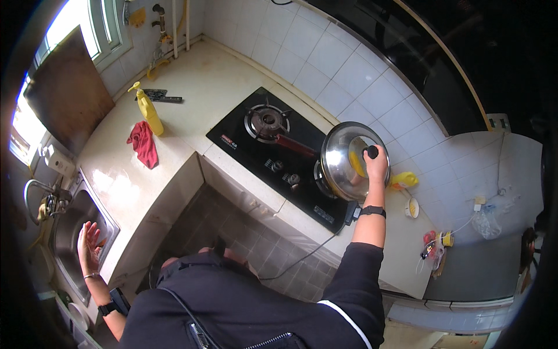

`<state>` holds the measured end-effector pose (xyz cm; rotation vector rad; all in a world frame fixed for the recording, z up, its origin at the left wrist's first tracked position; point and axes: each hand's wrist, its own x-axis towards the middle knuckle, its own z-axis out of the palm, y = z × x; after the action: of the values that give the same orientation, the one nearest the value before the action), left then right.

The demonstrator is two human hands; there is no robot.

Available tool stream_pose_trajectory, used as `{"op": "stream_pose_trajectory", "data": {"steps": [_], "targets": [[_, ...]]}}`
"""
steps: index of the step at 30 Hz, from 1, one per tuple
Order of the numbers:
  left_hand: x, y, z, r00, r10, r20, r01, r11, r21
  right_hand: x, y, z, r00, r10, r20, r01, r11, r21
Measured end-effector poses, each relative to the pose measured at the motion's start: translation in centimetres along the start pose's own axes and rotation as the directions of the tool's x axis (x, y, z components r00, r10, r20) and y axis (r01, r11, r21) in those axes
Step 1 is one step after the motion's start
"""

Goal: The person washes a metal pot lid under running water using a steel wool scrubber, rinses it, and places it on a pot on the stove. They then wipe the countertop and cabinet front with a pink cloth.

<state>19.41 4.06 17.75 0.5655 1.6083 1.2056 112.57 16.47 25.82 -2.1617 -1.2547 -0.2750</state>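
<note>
My right hand point(375, 165) grips the black knob of a shiny steel pan lid point(342, 148). The lid lies over a pan on the right burner of a black gas hob point(244, 148); what is in the pan is hidden. A dark red pan handle point(294, 146) reaches left toward the other burner. My left hand point(89, 244), fingers spread, is held over the steel sink point(72, 222) and holds nothing. Something orange in the sink shows partly behind it.
On the counter stand a yellow pump bottle point(149, 111), a red cloth point(144, 146) and a cleaver point(161, 97). A brown board point(69, 91) leans by the window. Right of the hob are a yellow bottle point(404, 179) and a small white bowl point(411, 208). The faucet point(56, 196) overhangs the sink.
</note>
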Motion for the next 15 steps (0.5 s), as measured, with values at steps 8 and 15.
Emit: {"op": "stream_pose_trajectory", "data": {"steps": [8, 15], "targets": [[-0.3, 0.0, 0.6, 1.000, 0.002, 0.014, -0.002, 1.000, -0.029, -0.4, 5.9, 3.9, 0.997, 0.071, -0.007, -0.071, 0.995, -0.076], [-0.4, 0.1, 0.8, 1.000, -0.004, 0.004, 0.004, 1.000, -0.016, 0.0, 6.2, 5.2, 0.994, 0.087, 0.067, -0.084, 0.996, -0.041]]}}
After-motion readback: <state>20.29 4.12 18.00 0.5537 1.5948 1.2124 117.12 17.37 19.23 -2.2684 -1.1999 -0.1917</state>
